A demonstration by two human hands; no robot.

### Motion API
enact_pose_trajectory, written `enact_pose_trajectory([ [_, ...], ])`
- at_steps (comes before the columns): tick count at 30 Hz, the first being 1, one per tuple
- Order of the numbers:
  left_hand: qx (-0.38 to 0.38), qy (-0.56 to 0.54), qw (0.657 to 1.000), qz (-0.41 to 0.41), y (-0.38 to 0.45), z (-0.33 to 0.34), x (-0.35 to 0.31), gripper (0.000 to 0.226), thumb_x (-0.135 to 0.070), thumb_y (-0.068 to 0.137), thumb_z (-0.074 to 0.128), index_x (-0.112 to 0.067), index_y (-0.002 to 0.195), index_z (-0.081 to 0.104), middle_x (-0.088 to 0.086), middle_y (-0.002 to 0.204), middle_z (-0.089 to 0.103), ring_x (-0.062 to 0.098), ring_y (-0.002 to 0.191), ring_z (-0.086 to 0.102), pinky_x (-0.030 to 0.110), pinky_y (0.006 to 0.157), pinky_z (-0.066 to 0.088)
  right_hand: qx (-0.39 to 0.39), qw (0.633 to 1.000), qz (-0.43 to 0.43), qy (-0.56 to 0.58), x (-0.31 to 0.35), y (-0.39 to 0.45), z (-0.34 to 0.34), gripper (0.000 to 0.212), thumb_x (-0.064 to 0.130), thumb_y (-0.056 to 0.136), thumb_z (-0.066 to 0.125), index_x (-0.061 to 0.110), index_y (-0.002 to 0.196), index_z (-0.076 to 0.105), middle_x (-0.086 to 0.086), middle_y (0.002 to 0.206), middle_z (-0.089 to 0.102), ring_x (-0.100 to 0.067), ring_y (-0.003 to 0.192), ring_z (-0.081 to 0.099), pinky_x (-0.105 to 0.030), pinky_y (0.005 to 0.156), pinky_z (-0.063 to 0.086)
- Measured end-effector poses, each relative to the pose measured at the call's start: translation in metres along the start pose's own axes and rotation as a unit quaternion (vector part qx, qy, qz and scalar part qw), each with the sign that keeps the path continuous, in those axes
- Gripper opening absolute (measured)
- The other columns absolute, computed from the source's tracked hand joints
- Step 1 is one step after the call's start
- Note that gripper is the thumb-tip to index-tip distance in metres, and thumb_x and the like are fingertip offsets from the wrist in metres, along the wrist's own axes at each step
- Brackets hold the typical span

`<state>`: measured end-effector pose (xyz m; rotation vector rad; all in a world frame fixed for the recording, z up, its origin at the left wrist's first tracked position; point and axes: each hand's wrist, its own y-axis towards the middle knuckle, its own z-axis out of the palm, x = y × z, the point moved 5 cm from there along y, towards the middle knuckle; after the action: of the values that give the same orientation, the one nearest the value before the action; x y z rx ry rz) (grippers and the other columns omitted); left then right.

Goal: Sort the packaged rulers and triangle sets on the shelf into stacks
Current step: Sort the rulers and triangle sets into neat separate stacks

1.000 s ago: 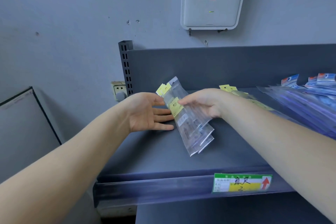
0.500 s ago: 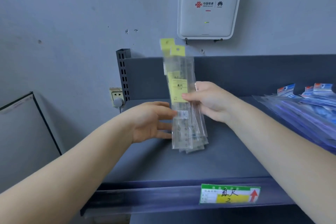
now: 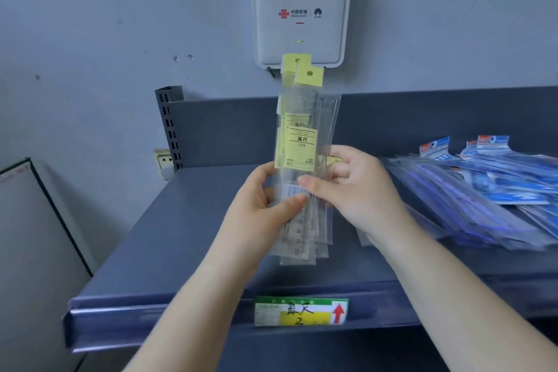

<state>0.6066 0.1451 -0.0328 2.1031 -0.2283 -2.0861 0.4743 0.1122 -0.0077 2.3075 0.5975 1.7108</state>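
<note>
Two bare forearms, no sleeves, left hand (image 3: 265, 205), right hand (image 3: 359, 190), unadorned fingers

Right of the hands, the blue packages (image 3: 495, 190) are blurred and cut by the edge; the price label (image 3: 302, 311) below is unreadable.

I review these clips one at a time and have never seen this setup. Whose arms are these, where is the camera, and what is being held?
No machine here: a person wears a camera on the head, looking down at their own arms. The left hand and right hand both grip a bundle of clear ruler packs with yellow labels, held upright above a grey shelf. A loose pile of blue packs lies on the shelf's right side. A price tag sits on its front edge, a white box on the wall.
</note>
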Motion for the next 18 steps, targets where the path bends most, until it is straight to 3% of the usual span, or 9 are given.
enact_pose_trajectory([
  [2,-0.017,0.017,0.999,0.022,-0.001,0.013,0.005,0.040,-0.008,0.084,0.066,-0.030,0.115,0.054,0.003,0.098,0.072,0.024,0.089,0.070,0.048,0.082,0.056,-0.023,1.000,-0.010,-0.003,-0.006,-0.002,-0.011,0.028,0.025,0.072,0.079,0.042,0.088,0.063,0.006,0.080,0.074,-0.013,0.071,0.070,-0.037,0.072,0.057],
  [5,-0.042,0.043,0.997,0.038,0.003,0.027,0.011,0.048,-0.009,0.079,0.072,-0.034,0.115,0.052,0.000,0.100,0.072,0.020,0.087,0.070,0.040,0.076,0.058,-0.010,1.000,-0.019,-0.005,-0.015,-0.001,-0.023,0.025,0.028,0.074,0.077,0.048,0.086,0.069,-0.015,0.076,0.067,-0.026,0.065,0.061,-0.048,0.072,0.055],
  [7,-0.061,0.059,0.996,0.039,0.005,0.030,0.013,0.051,-0.007,0.075,0.076,-0.038,0.109,0.052,-0.001,0.096,0.073,0.018,0.082,0.070,0.034,0.069,0.058,0.002,1.000,-0.014,0.001,-0.024,0.000,-0.026,0.026,0.024,0.077,0.075,0.047,0.086,0.068,-0.020,0.069,0.060,-0.023,0.059,0.051,-0.045,0.068,0.052],
  [10,-0.058,0.033,0.998,0.015,0.007,0.030,0.016,0.054,-0.011,0.066,0.079,-0.033,0.109,0.056,0.004,0.095,0.074,0.024,0.084,0.070,0.039,0.071,0.057,0.014,0.999,0.010,0.043,-0.033,0.001,-0.025,0.026,0.013,0.080,0.071,0.035,0.094,0.068,-0.003,0.062,0.065,-0.010,0.055,0.055,-0.036,0.066,0.052],
  [12,-0.030,-0.007,1.000,-0.008,0.005,0.031,0.017,0.054,-0.016,0.062,0.074,-0.025,0.112,0.057,0.006,0.096,0.074,0.024,0.083,0.071,0.039,0.070,0.058,0.018,0.998,0.029,0.053,-0.038,0.003,-0.023,0.027,0.011,0.082,0.069,0.029,0.101,0.064,0.000,0.072,0.072,-0.011,0.062,0.064,-0.038,0.072,0.055],
  [15,-0.008,-0.077,0.996,-0.034,0.003,0.031,0.019,0.039,-0.006,0.077,0.064,-0.014,0.114,0.057,0.005,0.092,0.074,0.019,0.076,0.071,0.031,0.059,0.058,0.013,0.993,0.072,0.095,-0.048,0.003,-0.023,0.033,0.009,0.084,0.067,0.011,0.116,0.059,-0.003,0.089,0.074,-0.019,0.079,0.071,-0.042,0.076,0.058],
  [18,-0.011,-0.097,0.994,-0.047,0.003,0.028,0.020,0.032,-0.001,0.087,0.056,-0.012,0.117,0.057,0.006,0.096,0.073,0.019,0.078,0.071,0.030,0.060,0.058,0.007,0.981,0.118,0.155,-0.052,0.002,-0.025,0.036,0.004,0.086,0.063,0.005,0.121,0.055,-0.008,0.097,0.072,-0.019,0.081,0.070,-0.034,0.067,0.059],
])
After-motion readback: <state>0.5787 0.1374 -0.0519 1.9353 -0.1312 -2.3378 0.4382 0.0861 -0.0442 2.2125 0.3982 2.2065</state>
